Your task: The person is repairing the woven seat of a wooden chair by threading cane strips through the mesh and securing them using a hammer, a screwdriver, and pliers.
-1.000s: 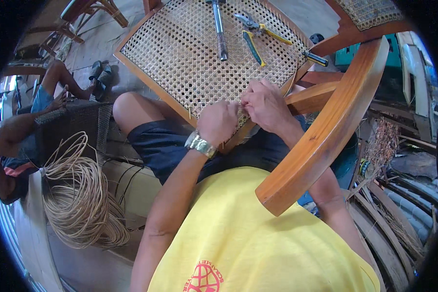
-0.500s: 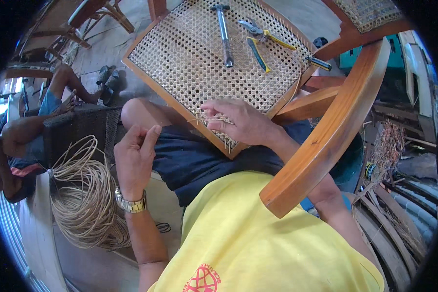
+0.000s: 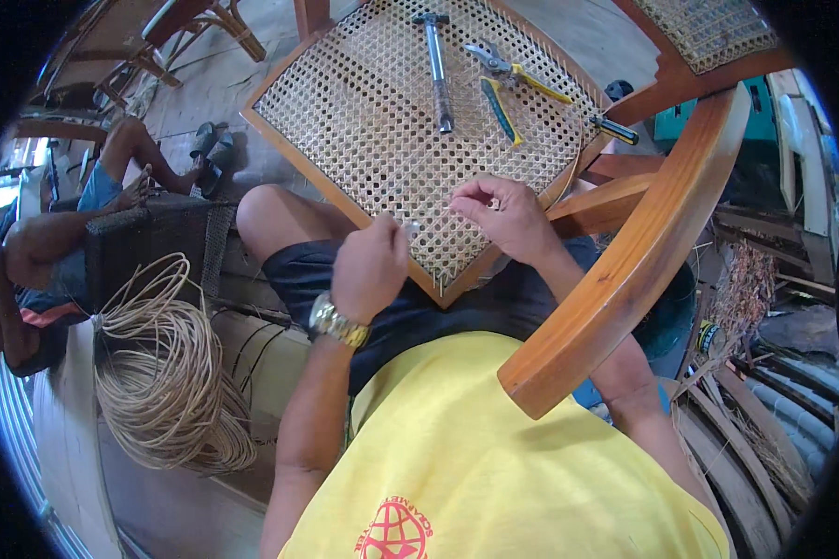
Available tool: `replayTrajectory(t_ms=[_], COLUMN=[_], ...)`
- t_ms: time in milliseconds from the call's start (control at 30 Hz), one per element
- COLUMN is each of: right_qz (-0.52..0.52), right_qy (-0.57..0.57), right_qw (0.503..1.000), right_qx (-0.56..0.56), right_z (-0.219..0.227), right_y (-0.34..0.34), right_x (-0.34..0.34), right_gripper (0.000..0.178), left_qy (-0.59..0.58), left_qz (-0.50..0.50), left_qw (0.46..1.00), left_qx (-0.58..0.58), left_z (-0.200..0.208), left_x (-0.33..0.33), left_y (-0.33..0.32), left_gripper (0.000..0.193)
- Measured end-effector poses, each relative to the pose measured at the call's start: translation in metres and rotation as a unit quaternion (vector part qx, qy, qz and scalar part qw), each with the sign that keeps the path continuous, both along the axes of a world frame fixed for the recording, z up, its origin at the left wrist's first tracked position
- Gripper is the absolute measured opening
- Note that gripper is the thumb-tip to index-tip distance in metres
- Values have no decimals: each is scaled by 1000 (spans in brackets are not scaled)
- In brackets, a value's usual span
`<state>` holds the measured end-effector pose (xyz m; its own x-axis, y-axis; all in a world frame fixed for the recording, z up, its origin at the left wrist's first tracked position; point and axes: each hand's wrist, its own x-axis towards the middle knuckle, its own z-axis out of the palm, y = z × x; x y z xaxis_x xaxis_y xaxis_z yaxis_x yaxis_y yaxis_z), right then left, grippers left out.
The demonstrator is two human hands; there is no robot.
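Observation:
A woven cane chair seat point(image 3: 345, 112) in a brown wooden frame lies over my lap, one corner toward me. Above its near left edge is my left hand point(image 3: 371, 268), wrist banded by a gold watch point(image 3: 337, 322), thumb and fingers pinched together. Over the weave near that corner, my right hand point(image 3: 511, 220) also has thumb and fingertips closed. Whatever either pinch holds is too thin to make out. On the far part of the seat rest a hammer point(image 3: 434, 73) and yellow-handled pruning shears point(image 3: 513, 84). A dark-handled tool point(image 3: 615, 129) lies at the right edge.
Beside me on the left sits a large coil of rattan cane point(image 3: 163, 373). The chair's curved wooden arm point(image 3: 639, 256) rises close by my right arm. Another person's bare legs point(image 3: 126, 154) are at far left, near sandals point(image 3: 216, 154). Wood pieces point(image 3: 736, 429) are stacked at right.
My left hand has moved right, from beside the seat to over its near left edge. My right hand has shifted slightly right, its fingertips drawn together.

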<state>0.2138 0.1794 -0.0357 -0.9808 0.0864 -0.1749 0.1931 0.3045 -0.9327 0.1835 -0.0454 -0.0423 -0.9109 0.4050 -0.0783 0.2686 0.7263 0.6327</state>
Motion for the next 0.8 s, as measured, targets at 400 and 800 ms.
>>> replayTrajectory(t_ms=[400,800], right_qz=[63,74], right_qy=[116,154], right_qw=[932,917], right_qx=[337,361], right_z=[-10,2], right_y=[19,18], right_x=[6,8], right_gripper=[10,11], left_qy=[-78,-27], left_qz=[-81,-99], left_qw=[991,977], left_qx=[-75,-188], left_z=[-15,-13], left_x=[-7,12], left_y=[41,68], left_gripper=[22,22])
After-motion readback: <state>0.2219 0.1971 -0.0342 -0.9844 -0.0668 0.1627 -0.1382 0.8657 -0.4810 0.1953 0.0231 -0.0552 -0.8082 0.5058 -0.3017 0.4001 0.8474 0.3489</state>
